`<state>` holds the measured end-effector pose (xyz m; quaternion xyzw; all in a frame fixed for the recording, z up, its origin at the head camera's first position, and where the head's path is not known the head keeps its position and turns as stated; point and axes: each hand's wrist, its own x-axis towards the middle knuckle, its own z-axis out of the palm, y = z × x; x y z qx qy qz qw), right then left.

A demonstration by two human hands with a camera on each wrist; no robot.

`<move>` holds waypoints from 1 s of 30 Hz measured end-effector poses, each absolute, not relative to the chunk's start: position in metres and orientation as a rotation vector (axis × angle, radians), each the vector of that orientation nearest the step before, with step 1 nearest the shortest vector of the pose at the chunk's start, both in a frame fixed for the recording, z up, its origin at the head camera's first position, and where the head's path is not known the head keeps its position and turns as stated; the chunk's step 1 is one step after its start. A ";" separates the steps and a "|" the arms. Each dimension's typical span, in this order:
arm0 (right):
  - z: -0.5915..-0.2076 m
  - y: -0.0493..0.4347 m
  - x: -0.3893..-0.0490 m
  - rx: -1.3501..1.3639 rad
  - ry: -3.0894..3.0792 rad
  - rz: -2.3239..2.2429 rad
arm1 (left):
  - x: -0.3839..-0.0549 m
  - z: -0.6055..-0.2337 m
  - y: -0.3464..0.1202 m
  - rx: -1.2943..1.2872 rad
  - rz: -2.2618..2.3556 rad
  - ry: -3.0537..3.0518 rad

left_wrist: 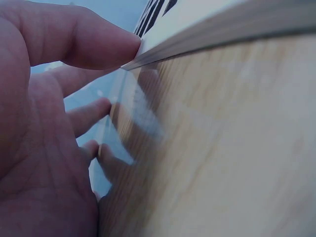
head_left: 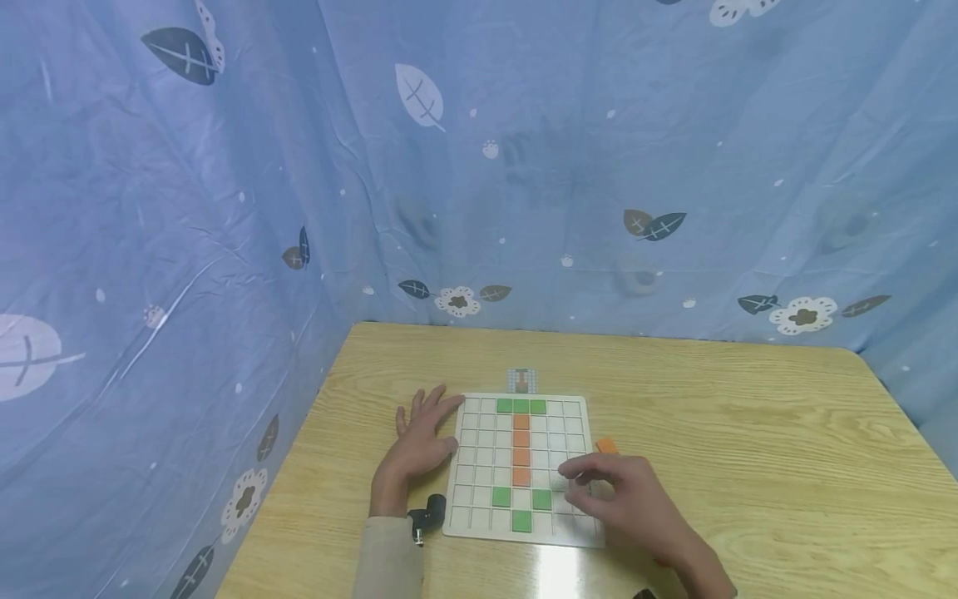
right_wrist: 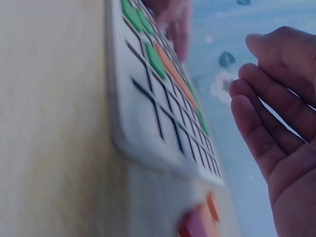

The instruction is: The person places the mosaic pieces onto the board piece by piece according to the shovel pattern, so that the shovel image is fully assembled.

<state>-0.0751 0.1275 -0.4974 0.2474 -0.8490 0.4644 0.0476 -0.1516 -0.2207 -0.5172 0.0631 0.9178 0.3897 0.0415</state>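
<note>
A white grid board lies flat on the table. Its far row holds three green tiles, and below them runs a column of orange tiles. Nearer the front edge sit three more green tiles. My left hand rests at the board's left edge, fingers spread; in the left wrist view the thumb touches that edge. Above the board's right side hovers my right hand, fingers loosely bent with nothing between them, as the right wrist view confirms.
Past the board's far edge lies a small card printed with a grid pattern. A loose orange tile lies right of the board, and a red-pink piece shows near there. Blue patterned curtains surround the wooden table.
</note>
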 end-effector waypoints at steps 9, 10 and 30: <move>-0.488 0.181 -0.088 0.675 -2.553 1.561 | -0.152 -0.518 -0.219 0.181 1.185 2.817; -0.487 0.186 -0.090 0.682 -2.537 1.571 | -0.152 -0.518 -0.219 0.182 1.186 2.817; -0.491 0.235 -0.112 0.765 -2.728 1.453 | -0.151 -0.515 -0.220 0.197 1.202 2.812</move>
